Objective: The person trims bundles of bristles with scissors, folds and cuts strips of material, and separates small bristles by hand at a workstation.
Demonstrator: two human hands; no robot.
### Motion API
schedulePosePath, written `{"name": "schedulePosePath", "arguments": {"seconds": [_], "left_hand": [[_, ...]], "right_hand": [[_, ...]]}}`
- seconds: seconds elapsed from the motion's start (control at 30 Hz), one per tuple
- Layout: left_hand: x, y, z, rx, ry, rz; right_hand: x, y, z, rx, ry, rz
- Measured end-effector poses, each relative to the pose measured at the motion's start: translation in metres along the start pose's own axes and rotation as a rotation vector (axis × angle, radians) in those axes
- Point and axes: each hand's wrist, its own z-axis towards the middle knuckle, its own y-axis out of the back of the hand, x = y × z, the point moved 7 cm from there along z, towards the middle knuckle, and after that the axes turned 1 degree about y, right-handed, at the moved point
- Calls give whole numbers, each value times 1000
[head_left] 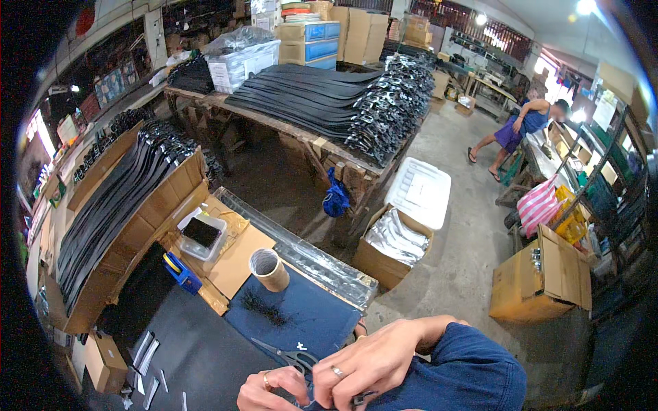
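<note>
At the bottom of the head view my two hands are close together at the table's near edge. My left hand [275,389] is closed, its fingers curled and pinched; whatever they hold is hidden. My right hand [375,366] bends down beside it, fingers closed around something small and dark [361,397], mostly covered. Just beyond my hands, scissors [282,353] with grey handles lie on a dark blue mat [319,308]. A small white piece [301,346] is beside them. Short black scraps [264,308] are scattered on the mat, below a tan cup [274,277].
A clear tub [212,248] of black pieces and a blue tape dispenser [181,272] stand left. Black belts fill a carton [133,198] and a far table [295,96]. Cartons [534,274] stand on the floor. A person [517,130] leans over a right-hand bench.
</note>
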Motion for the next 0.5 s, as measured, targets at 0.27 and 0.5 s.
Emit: {"name": "schedulePosePath", "arguments": {"seconds": [0.27,0.5], "left_hand": [[-12,-3,-3,-99,-33,83],[7,35,-35,-282,36,43]], "right_hand": [[-4,-14,7,115,-40,-84],[-15,-33,2,144,-75,172]]}}
